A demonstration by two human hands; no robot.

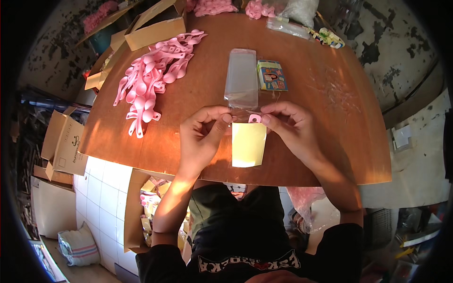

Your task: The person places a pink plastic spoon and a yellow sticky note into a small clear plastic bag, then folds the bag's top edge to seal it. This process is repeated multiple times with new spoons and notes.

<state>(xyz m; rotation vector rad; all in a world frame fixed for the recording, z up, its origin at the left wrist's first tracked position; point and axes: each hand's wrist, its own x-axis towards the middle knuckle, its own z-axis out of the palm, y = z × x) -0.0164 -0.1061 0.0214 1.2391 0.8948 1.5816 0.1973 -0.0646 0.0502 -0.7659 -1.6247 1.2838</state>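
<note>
Between my hands is a clear plastic bag [240, 116] with a pale yellow card [248, 146] in it. The pink handle end [255, 118] of a spoon, with a hole through it, shows above the card; the rest is hidden. My left hand [203, 134] pinches the bag's upper left corner between thumb and fingers. At the upper right corner, my right hand [295, 132] pinches it the same way. Just beyond lies a stack of flat clear bags [242, 78]. Beside that stack is a small pile of colourful printed cards [272, 76].
On the brown table [203, 85], a heap of pink spoons [146, 82] spreads at the left. An open cardboard box [155, 30] stands at the far left. More plastic packs [288, 27] lie at the back right. Below the front edge is a box of packed items [137, 212].
</note>
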